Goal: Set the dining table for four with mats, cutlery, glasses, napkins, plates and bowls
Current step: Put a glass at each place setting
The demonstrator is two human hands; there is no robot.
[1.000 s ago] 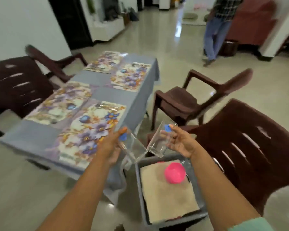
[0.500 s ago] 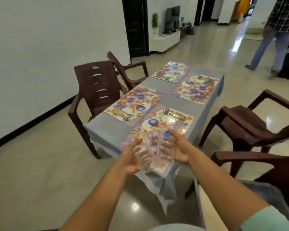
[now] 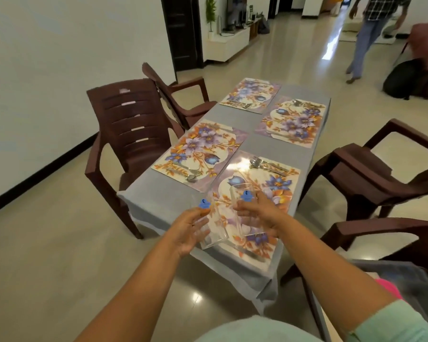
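Holding two clear glasses over the near right mat (image 3: 255, 191).

Left hand (image 3: 187, 230) grips left glass (image 3: 211, 224); right hand (image 3: 260, 213) grips right glass (image 3: 245, 215) (each bears a blue sticker). Both sit side by side above the grey table (image 3: 158, 193); cutlery (image 3: 265, 165) lies at that mat's far edge.

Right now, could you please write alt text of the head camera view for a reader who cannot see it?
Two hands, left hand and right hand, each hold a clear glass above the nearest floral mat on a grey-clothed table. Four mats with cutlery lie there, brown chairs around.
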